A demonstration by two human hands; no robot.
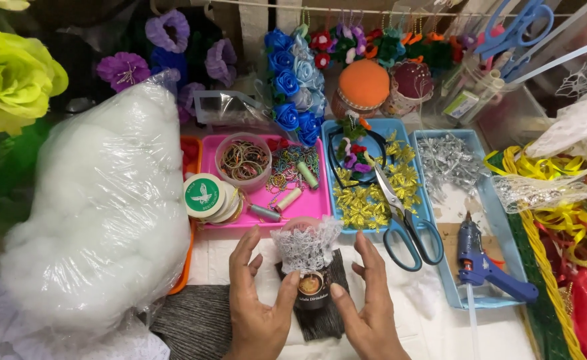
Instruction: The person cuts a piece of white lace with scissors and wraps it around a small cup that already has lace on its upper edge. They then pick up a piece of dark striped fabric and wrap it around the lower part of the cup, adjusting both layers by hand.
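Observation:
Both of my hands hold a small dark jar (311,291) with a printed label, standing on a dark felt patch (325,319). White lace (305,245) is wrapped around the jar's upper half and flares out at the top. My left hand (257,303) cups the jar from the left, thumb against its side. My right hand (369,301) cups it from the right, thumb on the label and fingers raised beside the lace.
A big plastic bag of white stuffing (100,207) lies at the left. Behind the jar stand a pink tray (307,207) with thread spools and rings, a blue tray (380,130) with gold bows, teal scissors (407,230), and a blue glue gun (483,267). Ribbons (567,220) pile at right.

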